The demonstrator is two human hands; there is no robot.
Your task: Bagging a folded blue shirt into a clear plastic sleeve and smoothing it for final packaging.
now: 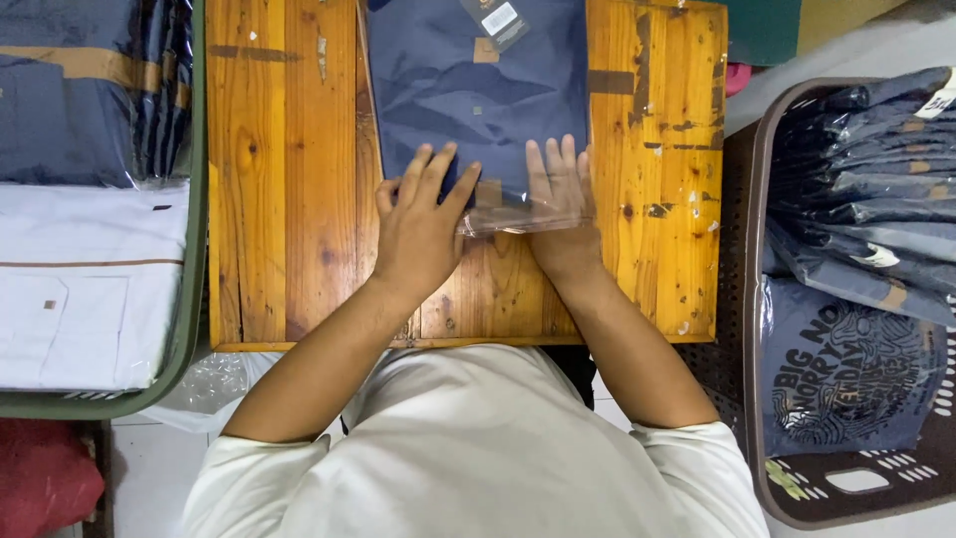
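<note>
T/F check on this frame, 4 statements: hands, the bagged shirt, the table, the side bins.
1. Both hands press the near edge of the bagged navy shirt: left hand, right hand. True.
2. The shirt lies on a glass table. False: the wooden table.
3. The brown basket at the right holds folded dark shirts. True.
4. The green bin at the left holds only red garments. False: bagged navy and white ones.

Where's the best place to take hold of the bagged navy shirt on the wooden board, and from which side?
Probably the near edge of the bagged navy shirt, from the person's side. The pack lies flat on the wooden board, its clear plastic flap sticks out past the fabric there, and both the left hand and right hand already press flat on that end.
</note>
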